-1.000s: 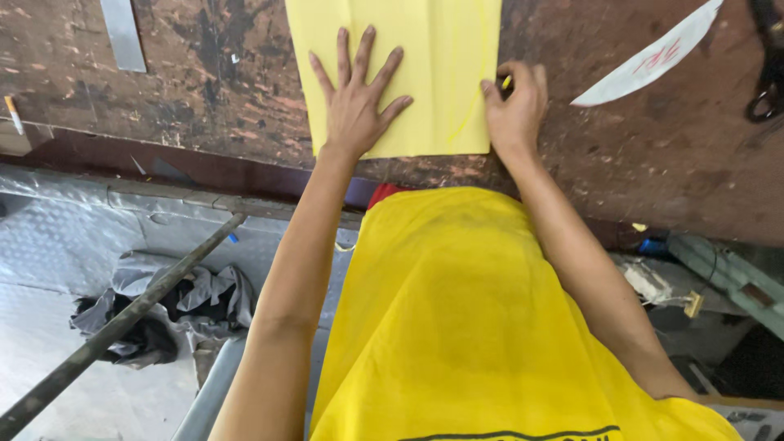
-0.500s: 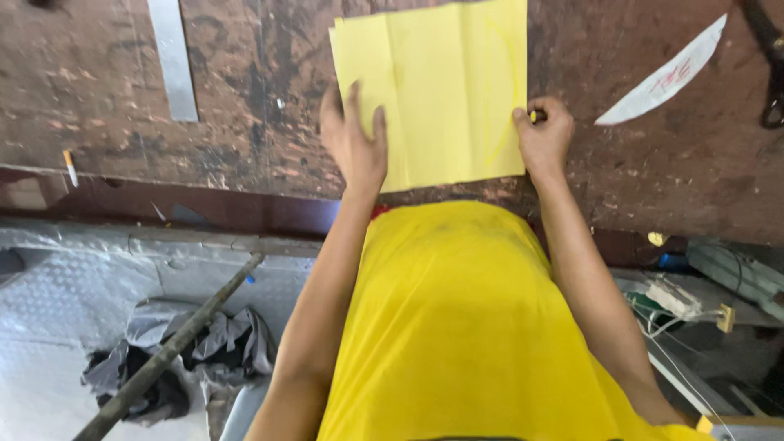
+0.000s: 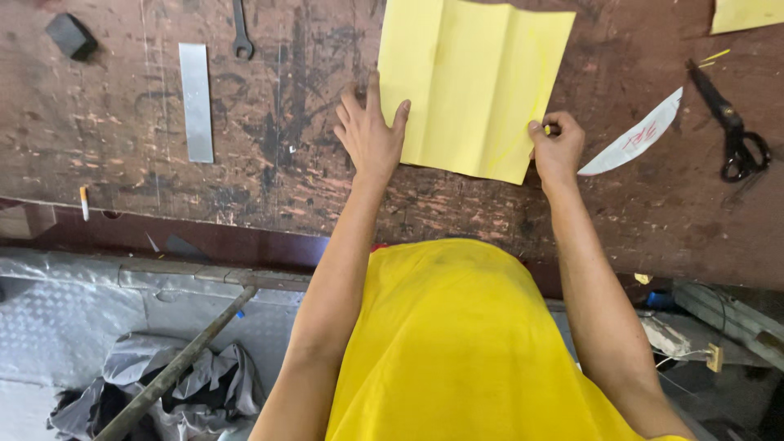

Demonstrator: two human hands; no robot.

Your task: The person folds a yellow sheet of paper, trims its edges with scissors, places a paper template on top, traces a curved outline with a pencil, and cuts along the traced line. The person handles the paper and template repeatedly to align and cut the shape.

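Observation:
A yellow creased paper sheet (image 3: 469, 82) lies on the worn brown workbench (image 3: 269, 147). My left hand (image 3: 369, 135) rests flat at the sheet's lower left edge, fingers apart, partly on the paper. At the sheet's lower right corner, my right hand (image 3: 557, 147) is closed on a small yellow marking tool, mostly hidden in the fist, its tip against the paper. A faint drawn line runs up the sheet from there.
A metal ruler (image 3: 196, 102), a black block (image 3: 72, 35) and a spanner (image 3: 240, 33) lie at the left. A white curved paper scrap (image 3: 637, 135) and black scissors (image 3: 731, 122) lie at the right. Below the bench are a rod (image 3: 180, 363) and crumpled cloth (image 3: 204, 384).
The view has shifted, so the sheet sits higher and more of the bench shows. My left hand has slid from the middle of the sheet to its left edge. My right hand stays at the lower right corner.

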